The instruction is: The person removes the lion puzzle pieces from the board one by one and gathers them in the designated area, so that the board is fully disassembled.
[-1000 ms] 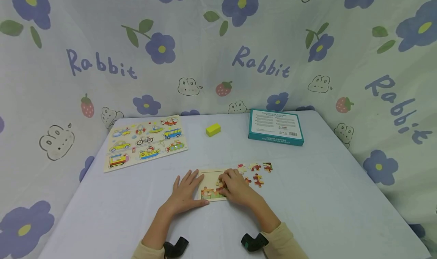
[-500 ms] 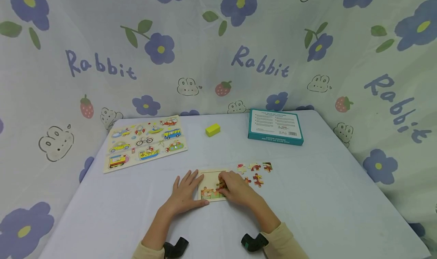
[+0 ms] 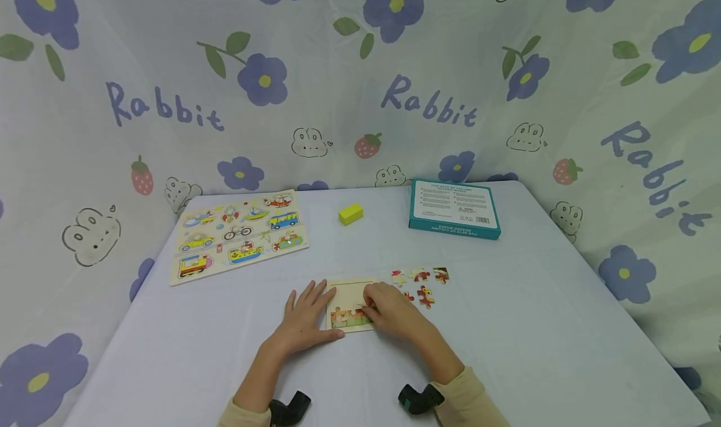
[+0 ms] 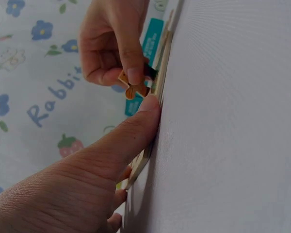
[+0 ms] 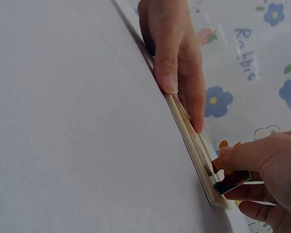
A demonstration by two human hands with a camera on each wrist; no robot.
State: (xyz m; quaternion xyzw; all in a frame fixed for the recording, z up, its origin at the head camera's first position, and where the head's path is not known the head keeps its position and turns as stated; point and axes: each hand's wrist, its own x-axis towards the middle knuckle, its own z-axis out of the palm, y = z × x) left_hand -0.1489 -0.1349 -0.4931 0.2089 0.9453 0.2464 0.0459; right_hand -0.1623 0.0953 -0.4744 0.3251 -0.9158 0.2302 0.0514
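Observation:
A shallow wooden puzzle tray [image 3: 346,292] lies on the table with fitted pieces [image 3: 343,318] along its near side. My left hand [image 3: 304,325] rests at its left end, fingers spread and straight, thumb at the near edge. Over the tray's right part, my right hand [image 3: 394,309] pinches a puzzle piece [image 4: 131,91] between thumb and fingers. The wrist views show this piece tilted up, orange-brown with a dark end [image 5: 231,182], close over the tray's rim. From the head view, the fingers mostly hide it.
Several loose puzzle pieces [image 3: 425,297] lie right of the tray, partly behind the right hand. Farther back are a vehicle picture board [image 3: 239,233] at left, a yellow block [image 3: 351,214] and a teal box [image 3: 454,209] at right. A printed curtain [image 3: 338,70] hangs behind.
The right hand's fingers have shifted and turned the pinched piece, so less of it shows and more bare tray is visible. The left hand has stayed in place.

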